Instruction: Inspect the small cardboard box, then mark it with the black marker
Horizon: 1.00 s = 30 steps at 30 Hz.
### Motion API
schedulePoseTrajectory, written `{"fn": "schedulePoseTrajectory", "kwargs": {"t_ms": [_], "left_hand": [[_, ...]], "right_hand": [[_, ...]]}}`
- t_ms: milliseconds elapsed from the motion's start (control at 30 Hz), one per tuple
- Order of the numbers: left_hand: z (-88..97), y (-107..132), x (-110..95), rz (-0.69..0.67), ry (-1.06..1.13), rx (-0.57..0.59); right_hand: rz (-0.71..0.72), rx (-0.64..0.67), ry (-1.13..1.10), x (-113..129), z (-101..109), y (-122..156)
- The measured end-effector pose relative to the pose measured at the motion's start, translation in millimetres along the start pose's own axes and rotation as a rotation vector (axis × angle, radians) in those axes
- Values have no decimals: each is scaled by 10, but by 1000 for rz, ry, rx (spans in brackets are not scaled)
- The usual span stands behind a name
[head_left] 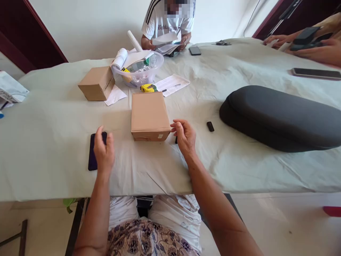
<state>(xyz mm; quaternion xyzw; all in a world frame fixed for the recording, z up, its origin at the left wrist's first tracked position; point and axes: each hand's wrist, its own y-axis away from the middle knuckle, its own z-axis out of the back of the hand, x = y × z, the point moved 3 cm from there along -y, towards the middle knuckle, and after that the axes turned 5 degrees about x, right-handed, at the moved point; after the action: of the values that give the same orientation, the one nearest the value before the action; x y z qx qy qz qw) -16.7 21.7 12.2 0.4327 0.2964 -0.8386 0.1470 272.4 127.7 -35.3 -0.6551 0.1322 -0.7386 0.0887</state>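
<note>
A closed brown cardboard box point(149, 113) lies on the cloth-covered table point(48, 149) in front of me. Just off its right front corner is my right hand point(185, 138), fingers slightly bent and apart, holding nothing; whether a fingertip touches the box I cannot tell. A small dark object shows partly beneath that hand. To the left of the box, my left hand point(104, 151) is raised with thumb and fingers apart and nothing in it. It partly covers a dark smartphone point(92, 159) lying on the cloth.
A second cardboard box point(96, 83) stands by a clear plastic basin point(144, 78) of papers and bottles. A yellow tape measure point(148, 88) lies near a paper sheet point(174, 84). Rightward are a small black object point(210, 126) and a large black case point(282, 119). Two other people sit around the table.
</note>
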Motion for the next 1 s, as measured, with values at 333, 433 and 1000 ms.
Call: {"fn": "schedulePoseTrajectory", "kwargs": {"t_ms": [333, 433, 1000], "left_hand": [[-927, 27, -193, -48, 512, 286], [-998, 75, -53, 26, 506, 364], [-1000, 128, -136, 26, 632, 243]], "right_hand": [[109, 152, 18, -35, -108, 74], [119, 166, 23, 6, -121, 83], [54, 169, 19, 4, -177, 93]]}}
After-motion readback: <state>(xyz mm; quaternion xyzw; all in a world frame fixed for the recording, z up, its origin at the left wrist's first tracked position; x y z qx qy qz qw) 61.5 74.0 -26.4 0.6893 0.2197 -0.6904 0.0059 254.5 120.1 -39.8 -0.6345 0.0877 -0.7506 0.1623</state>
